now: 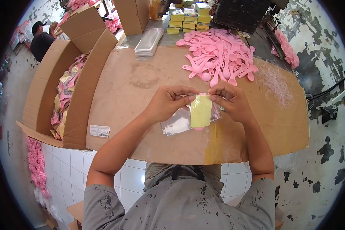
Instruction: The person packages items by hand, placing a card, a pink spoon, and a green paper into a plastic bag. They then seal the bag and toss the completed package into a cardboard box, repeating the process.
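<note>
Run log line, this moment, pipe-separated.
left hand: pinching packet top | right hand: same | packet: yellow card showing | pink spoons: piled beyond hands

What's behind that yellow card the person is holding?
Clear plastic sticks out on both sides behind the yellow card, and a pink tip peeks below it. Whatever lies directly behind the card is covered.

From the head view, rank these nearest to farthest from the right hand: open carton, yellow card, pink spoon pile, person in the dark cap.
1. Yellow card: pinched by the right hand
2. Pink spoon pile: just beyond it
3. Open carton: left side
4. Person: background, upper left
</note>
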`<action>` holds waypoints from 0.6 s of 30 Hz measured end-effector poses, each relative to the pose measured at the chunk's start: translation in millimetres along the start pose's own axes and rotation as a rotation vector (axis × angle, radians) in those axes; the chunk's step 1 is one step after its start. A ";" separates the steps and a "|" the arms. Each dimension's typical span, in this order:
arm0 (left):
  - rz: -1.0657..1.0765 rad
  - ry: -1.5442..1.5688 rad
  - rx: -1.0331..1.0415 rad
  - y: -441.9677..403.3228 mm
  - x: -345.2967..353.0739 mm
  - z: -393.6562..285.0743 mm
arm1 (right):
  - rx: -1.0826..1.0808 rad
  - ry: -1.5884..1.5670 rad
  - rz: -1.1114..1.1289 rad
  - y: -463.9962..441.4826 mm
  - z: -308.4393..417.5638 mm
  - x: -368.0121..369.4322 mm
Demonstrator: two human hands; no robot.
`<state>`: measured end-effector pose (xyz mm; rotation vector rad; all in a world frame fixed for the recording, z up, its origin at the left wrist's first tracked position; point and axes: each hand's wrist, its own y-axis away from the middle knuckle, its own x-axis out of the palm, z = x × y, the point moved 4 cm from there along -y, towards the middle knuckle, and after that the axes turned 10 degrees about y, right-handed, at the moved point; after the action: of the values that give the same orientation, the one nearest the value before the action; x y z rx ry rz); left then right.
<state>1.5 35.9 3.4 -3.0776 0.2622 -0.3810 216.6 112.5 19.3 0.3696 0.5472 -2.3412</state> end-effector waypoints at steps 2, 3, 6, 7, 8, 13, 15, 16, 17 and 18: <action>-0.004 -0.005 0.013 0.9 0.5 -3.0 | 0.001 -0.065 -0.033 0.0 3.0 2.4; -0.005 -0.007 0.020 1.4 0.9 -4.8 | 0.001 -0.097 -0.050 -0.2 7.0 4.2; -0.027 0.003 0.032 2.9 0.0 -9.0 | 0.048 -0.124 0.006 3.3 24.4 11.7; -0.021 -0.008 0.035 3.5 -0.8 -11.0 | 0.070 -0.114 0.047 3.6 26.4 13.3; -0.014 -0.020 0.037 3.8 -2.2 -13.2 | 0.101 -0.077 0.118 5.5 22.9 12.8; -0.030 0.058 0.172 3.5 -3.6 -23.2 | 0.162 -0.205 0.161 3.3 11.6 3.1; -0.073 0.153 0.225 4.7 0.7 -28.8 | 0.130 -0.186 0.116 1.6 15.0 0.7; -0.034 0.092 0.187 4.3 1.1 -24.7 | 0.145 -0.156 0.110 1.2 17.7 0.7; 0.004 0.031 0.150 3.7 -0.4 -17.5 | 0.160 -0.127 0.103 1.0 22.4 1.6; 0.041 -0.030 0.111 4.2 0.5 -16.0 | 0.175 -0.098 0.098 1.0 25.2 2.3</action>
<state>-2.6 31.6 18.8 -2.9617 0.2919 -0.3363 212.8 98.4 40.0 0.3509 0.2723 -2.3045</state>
